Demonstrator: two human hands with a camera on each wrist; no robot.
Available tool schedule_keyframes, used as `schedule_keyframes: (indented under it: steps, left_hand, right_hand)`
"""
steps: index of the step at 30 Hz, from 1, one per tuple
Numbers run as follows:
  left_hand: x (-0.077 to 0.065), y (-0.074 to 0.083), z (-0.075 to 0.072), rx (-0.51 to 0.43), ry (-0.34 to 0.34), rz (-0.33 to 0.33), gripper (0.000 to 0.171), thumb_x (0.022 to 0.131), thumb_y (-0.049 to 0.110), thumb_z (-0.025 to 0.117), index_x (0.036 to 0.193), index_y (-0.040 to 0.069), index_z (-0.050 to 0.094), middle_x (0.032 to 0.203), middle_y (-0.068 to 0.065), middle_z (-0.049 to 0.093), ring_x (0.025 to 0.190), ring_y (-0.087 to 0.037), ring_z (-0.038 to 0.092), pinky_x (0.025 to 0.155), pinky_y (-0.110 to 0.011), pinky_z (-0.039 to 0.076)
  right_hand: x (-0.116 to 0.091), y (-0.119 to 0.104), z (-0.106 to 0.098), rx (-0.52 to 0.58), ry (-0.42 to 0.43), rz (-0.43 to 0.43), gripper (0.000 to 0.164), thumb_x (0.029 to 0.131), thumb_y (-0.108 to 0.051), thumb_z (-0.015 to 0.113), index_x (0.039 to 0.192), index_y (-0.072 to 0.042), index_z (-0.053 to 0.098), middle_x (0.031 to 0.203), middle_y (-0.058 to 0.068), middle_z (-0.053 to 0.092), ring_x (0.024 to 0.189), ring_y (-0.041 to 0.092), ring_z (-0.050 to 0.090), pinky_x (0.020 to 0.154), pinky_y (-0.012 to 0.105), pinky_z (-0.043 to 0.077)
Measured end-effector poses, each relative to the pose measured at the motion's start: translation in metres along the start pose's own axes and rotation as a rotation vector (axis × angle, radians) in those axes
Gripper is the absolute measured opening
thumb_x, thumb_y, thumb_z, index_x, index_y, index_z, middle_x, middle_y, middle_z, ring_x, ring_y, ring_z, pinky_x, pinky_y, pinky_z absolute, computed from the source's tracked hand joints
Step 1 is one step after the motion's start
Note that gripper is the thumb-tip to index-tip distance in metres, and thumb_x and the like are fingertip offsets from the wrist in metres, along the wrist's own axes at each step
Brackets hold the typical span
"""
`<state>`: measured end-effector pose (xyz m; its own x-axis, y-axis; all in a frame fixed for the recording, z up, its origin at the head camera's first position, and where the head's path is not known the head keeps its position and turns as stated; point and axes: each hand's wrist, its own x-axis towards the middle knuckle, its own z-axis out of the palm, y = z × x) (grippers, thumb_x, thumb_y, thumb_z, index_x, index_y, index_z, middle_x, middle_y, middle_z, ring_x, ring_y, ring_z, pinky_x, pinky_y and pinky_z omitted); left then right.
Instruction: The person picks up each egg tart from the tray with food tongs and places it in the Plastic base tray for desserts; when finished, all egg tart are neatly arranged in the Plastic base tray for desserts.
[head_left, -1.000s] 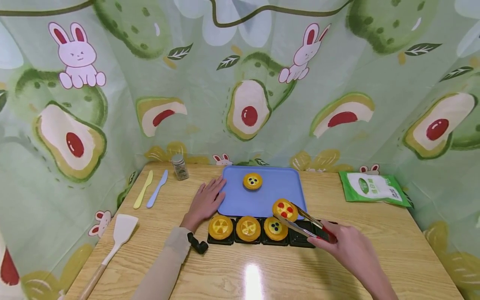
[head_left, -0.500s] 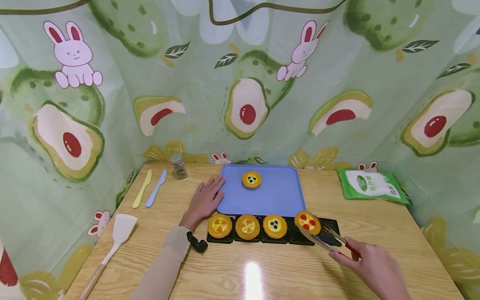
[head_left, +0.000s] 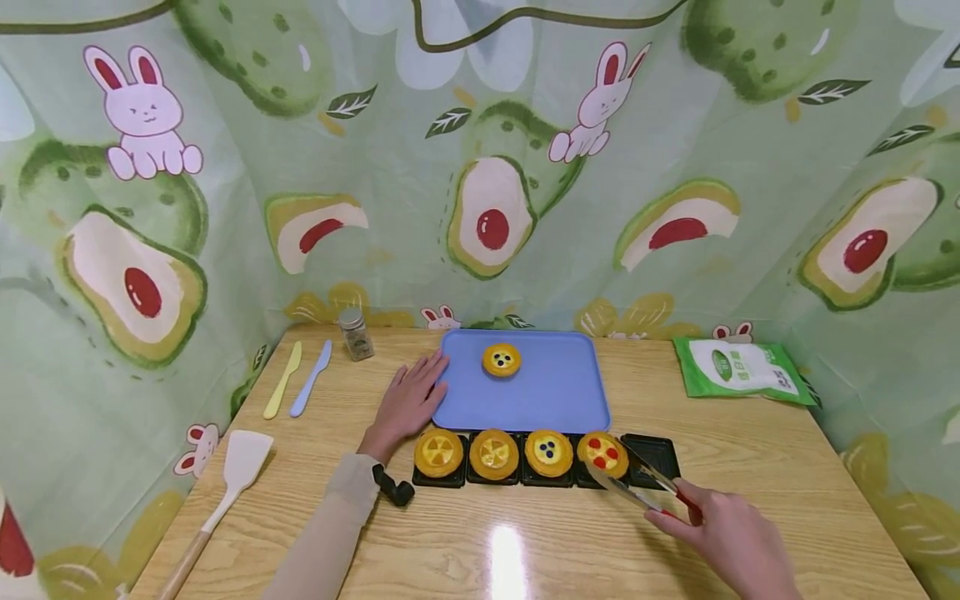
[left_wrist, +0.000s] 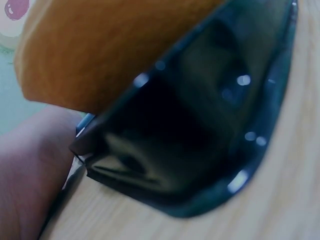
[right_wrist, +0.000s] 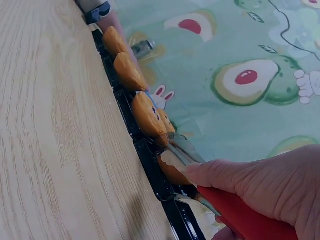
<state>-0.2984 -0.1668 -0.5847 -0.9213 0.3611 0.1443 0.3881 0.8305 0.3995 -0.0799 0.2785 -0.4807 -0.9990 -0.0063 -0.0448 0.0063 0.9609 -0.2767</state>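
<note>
One red-dotted tart (head_left: 602, 452): at the fourth black box (head_left: 586, 482) from the left, its lower part over or in that box; whether fully seated, cannot tell.
Tongs (head_left: 626, 492): metal arms spread to either side of the red-dotted tart; pressure on it, cannot tell.
Right hand (head_left: 731, 529): grips the tongs by their red handles, thumb along one arm in the right wrist view.
Fifth box (head_left: 652, 454): right end of the row, beside the tongs.
Blue-dotted tart (head_left: 549, 452): third box, just left of the red-dotted one.
Wedge-patterned tarts (head_left: 438, 452): two, in the first and second boxes.
Blue tray (head_left: 555, 375): directly behind the row; a second blue-dotted tart (head_left: 501, 360) lies near its far edge.
Left hand (head_left: 408, 398): flat, palm down, fingers extended against the tray's left edge; dark strap (head_left: 393, 486) at the wrist.
Left of tray: shaker (head_left: 356, 335), upright; blue knife (head_left: 311, 379) and yellow knife (head_left: 283, 379) side by side; spatula (head_left: 243, 458) nearer.
Right of tray: green-and-white bag (head_left: 742, 369), lying flat.
Surface: wood-grain table (head_left: 420, 550).
Backdrop: cloth (head_left: 405, 158) printed with avocados and rabbits.
</note>
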Motion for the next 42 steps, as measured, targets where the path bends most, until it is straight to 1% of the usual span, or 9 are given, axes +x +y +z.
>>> schedule_keyframes:
  steps: [7, 10, 13, 20, 26, 28, 31, 38, 42]
  left_hand:
    - [0.001, -0.001, 0.001, 0.002, 0.004, 0.003, 0.060, 0.113, 0.049, 0.031, 0.168, 0.026, 0.025, 0.174, 0.005, 0.019, 0.160, -0.027, 0.019, 0.128, -0.056, 0.009]
    - [0.001, -0.002, 0.002, -0.010, 0.015, 0.008, 0.060, 0.113, 0.048, 0.032, 0.167, 0.024, 0.028, 0.174, 0.003, 0.022, 0.160, -0.028, 0.020, 0.128, -0.057, 0.010]
    - [0.001, -0.003, 0.004, -0.008, 0.019, 0.010, 0.060, 0.113, 0.049, 0.032, 0.167, 0.024, 0.029, 0.174, 0.003, 0.022, 0.160, -0.029, 0.021, 0.127, -0.057, 0.010]
    - [0.001, -0.004, 0.004, -0.004, 0.016, 0.006, 0.061, 0.112, 0.050, 0.031, 0.168, 0.025, 0.028, 0.174, 0.004, 0.021, 0.160, -0.028, 0.020, 0.128, -0.057, 0.009]
    - [0.000, -0.001, 0.001, 0.002, 0.002, -0.010, 0.060, 0.113, 0.050, 0.031, 0.168, 0.027, 0.026, 0.174, 0.006, 0.019, 0.161, -0.026, 0.018, 0.128, -0.054, 0.008]
    - [0.001, 0.000, 0.002, 0.009, 0.000, -0.010, 0.060, 0.113, 0.050, 0.031, 0.168, 0.027, 0.025, 0.174, 0.007, 0.018, 0.161, -0.025, 0.018, 0.129, -0.054, 0.008]
    - [0.001, 0.000, 0.002, 0.013, -0.004, -0.010, 0.060, 0.113, 0.050, 0.031, 0.168, 0.028, 0.023, 0.174, 0.007, 0.017, 0.161, -0.025, 0.017, 0.129, -0.054, 0.008]
    - [0.001, -0.003, 0.004, 0.020, -0.007, -0.012, 0.060, 0.113, 0.051, 0.030, 0.168, 0.029, 0.022, 0.174, 0.008, 0.015, 0.161, -0.025, 0.015, 0.129, -0.054, 0.008]
    - [0.001, -0.004, 0.003, 0.018, -0.005, -0.006, 0.060, 0.113, 0.051, 0.029, 0.168, 0.029, 0.023, 0.174, 0.008, 0.017, 0.161, -0.025, 0.016, 0.129, -0.054, 0.008]
  right_hand:
    - [0.001, -0.002, -0.002, 0.013, -0.003, 0.020, 0.053, 0.084, -0.065, 0.078, 0.074, -0.020, 0.051, 0.061, -0.005, 0.041, 0.053, 0.014, 0.039, 0.049, 0.030, 0.024]
    - [0.002, -0.004, -0.006, 0.022, 0.000, 0.035, 0.052, 0.082, -0.067, 0.078, 0.084, -0.017, 0.065, 0.063, -0.004, 0.044, 0.054, 0.014, 0.040, 0.048, 0.030, 0.026]
    - [0.003, -0.006, -0.012, 0.032, 0.009, 0.042, 0.058, 0.081, -0.068, 0.078, 0.092, -0.012, 0.070, 0.065, -0.004, 0.046, 0.056, 0.016, 0.040, 0.049, 0.030, 0.026]
    - [0.012, -0.013, -0.018, 0.059, 0.078, 0.035, 0.060, 0.081, -0.072, 0.077, 0.087, -0.014, 0.060, 0.068, -0.002, 0.048, 0.057, 0.017, 0.042, 0.049, 0.031, 0.028]
    - [0.026, -0.022, -0.021, 0.078, 0.060, 0.049, 0.074, 0.079, -0.077, 0.074, 0.098, -0.007, 0.063, 0.067, -0.001, 0.049, 0.057, 0.018, 0.045, 0.049, 0.032, 0.031]
    - [0.031, -0.026, -0.020, 0.076, 0.054, 0.038, 0.073, 0.079, -0.078, 0.074, 0.097, -0.008, 0.064, 0.066, -0.001, 0.049, 0.057, 0.018, 0.044, 0.049, 0.032, 0.030]
    - [0.039, -0.030, -0.018, 0.079, 0.058, 0.006, 0.066, 0.081, -0.076, 0.073, 0.089, -0.013, 0.059, 0.065, -0.003, 0.047, 0.056, 0.017, 0.043, 0.048, 0.032, 0.029]
    - [0.065, -0.040, -0.014, 0.101, 0.051, -0.064, 0.063, 0.085, -0.072, 0.072, 0.096, -0.011, 0.058, 0.070, -0.002, 0.049, 0.054, 0.016, 0.043, 0.047, 0.032, 0.031]
    - [0.081, -0.046, -0.011, 0.088, 0.077, -0.110, 0.061, 0.085, -0.069, 0.075, 0.091, -0.010, 0.057, 0.066, 0.000, 0.045, 0.052, 0.016, 0.041, 0.046, 0.031, 0.029]
